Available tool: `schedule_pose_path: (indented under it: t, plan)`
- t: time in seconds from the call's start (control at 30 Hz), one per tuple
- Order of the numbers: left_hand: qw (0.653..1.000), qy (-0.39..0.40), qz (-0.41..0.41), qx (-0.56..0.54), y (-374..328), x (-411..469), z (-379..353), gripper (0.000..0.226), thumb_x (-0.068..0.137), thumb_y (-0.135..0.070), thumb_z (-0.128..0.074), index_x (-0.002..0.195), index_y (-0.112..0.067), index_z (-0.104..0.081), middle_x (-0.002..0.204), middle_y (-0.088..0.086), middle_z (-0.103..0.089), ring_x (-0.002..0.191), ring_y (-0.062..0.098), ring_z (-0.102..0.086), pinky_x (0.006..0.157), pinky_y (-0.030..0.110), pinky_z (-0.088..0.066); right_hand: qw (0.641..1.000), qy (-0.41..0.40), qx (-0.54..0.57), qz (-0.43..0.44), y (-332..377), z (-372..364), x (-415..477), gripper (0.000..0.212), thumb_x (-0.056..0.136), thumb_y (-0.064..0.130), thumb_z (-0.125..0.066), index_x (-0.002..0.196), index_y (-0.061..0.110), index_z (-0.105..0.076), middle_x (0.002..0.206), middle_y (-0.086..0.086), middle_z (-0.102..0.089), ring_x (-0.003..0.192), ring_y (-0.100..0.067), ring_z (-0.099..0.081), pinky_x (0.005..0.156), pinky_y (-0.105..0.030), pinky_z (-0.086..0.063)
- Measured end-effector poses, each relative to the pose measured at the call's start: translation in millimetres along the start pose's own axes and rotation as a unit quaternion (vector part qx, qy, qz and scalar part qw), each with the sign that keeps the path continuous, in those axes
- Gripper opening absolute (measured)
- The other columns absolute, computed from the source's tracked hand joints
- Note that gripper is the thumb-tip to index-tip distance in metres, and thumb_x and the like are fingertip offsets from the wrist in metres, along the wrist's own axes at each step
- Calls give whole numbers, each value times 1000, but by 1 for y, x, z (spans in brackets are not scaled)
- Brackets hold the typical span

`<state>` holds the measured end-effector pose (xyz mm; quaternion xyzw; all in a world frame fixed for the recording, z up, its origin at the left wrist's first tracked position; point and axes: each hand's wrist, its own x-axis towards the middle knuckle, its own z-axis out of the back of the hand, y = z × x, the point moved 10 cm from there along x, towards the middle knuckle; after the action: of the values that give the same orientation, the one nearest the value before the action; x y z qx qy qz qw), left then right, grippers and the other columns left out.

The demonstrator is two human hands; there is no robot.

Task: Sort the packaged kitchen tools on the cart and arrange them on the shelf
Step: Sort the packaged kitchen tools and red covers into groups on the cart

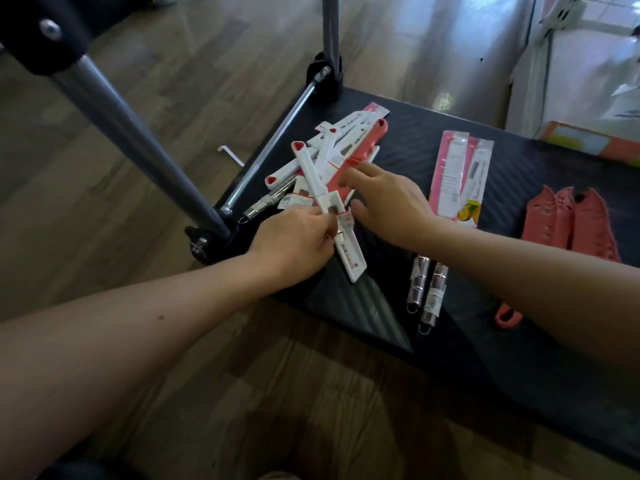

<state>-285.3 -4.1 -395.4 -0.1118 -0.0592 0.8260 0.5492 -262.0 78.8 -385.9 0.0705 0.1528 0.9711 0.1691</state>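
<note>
Where the left hand (294,244) pinches it, the white tool (325,202) is red-tipped.

Cart deck (450,341) looked matt black ribbed plastic; posts (138,133) smooth grey metal; floor (173,64) glossy wood.

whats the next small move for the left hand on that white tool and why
Probably lift the white tool up and clear of the pile: the left hand pinches it near its middle, it lies on top, and the right hand rests open-fingered on the coral piece beneath, seemingly steadying it.
</note>
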Motion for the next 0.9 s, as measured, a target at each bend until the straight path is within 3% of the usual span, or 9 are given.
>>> schedule_pose_path:
  t: [0.1, 0.23, 0.33, 0.43, 0.53, 0.73, 0.83, 0.9]
  plan:
    - [999, -8, 24, 21, 27, -3, 6, 28, 92, -31, -45, 113, -19, -58, 119, 0, -57, 111, 23, -46, 83, 37, -45, 998, 12, -48, 34, 9, -7, 20, 45, 90, 11, -49, 132, 24, -44, 127, -1, -50, 108, -25, -53, 75, -38, -49]
    - [998, -34, 38, 22, 43, 5, 19, 28, 93, -30, -45, 116, -20, -57, 116, 1, -57, 109, 20, -46, 79, 31, -42, 985, 62, -125, 102, 22, -20, 36, 60, 91, 9, -49, 142, 33, -29, 145, 2, -34, 117, -23, -44, 73, -33, -47]
    - [997, -53, 49, 22, 45, 13, 25, 27, 92, -29, -46, 114, -19, -57, 115, 1, -56, 109, 21, -46, 76, 29, -38, 959, 110, -201, 165, 28, -32, 36, 58, 93, 14, -47, 143, 34, -27, 152, 5, -25, 117, -21, -41, 67, -28, -38]
    - [997, -40, 52, 34, 43, 18, 21, 28, 93, -28, -43, 117, -19, -55, 119, 2, -55, 111, 22, -45, 79, 31, -41, 953, 111, -223, 175, 24, -30, 34, 53, 94, 17, -47, 142, 31, -31, 153, 4, -23, 119, -22, -40, 69, -27, -34]
    - [997, -10, 64, 47, 41, 25, 16, 29, 94, -22, -41, 120, -20, -53, 124, 2, -51, 113, 24, -43, 83, 35, -43, 962, 83, -207, 158, 14, -21, 35, 44, 93, 18, -50, 135, 26, -41, 150, 4, -29, 120, -22, -39, 76, -29, -36]
    - [996, -30, 77, 34, 35, 50, 26, 31, 92, -13, -41, 120, -18, -53, 125, 4, -51, 113, 26, -43, 83, 37, -43, 976, 43, -159, 145, -2, -16, 30, 35, 91, 19, -54, 125, 21, -52, 129, 2, -55, 110, -24, -51, 85, -35, -45]
    - [996, -32, 74, 35, 33, 59, 23, 35, 91, -8, -42, 122, -21, -53, 126, 3, -50, 113, 26, -42, 82, 35, -42, 978, 0, -139, 158, -8, -2, 17, 36, 79, 14, -70, 113, 16, -62, 117, -4, -65, 100, -30, -60, 71, -41, -53]
    - [996, -36, 65, 50, 33, 67, 23, 39, 90, -4, -44, 123, -24, -53, 126, 1, -49, 114, 25, -41, 81, 34, -43, 976, -15, -133, 172, -13, 4, 7, 37, 70, 11, -77, 105, 12, -65, 107, -7, -69, 88, -32, -64, 58, -38, -54]
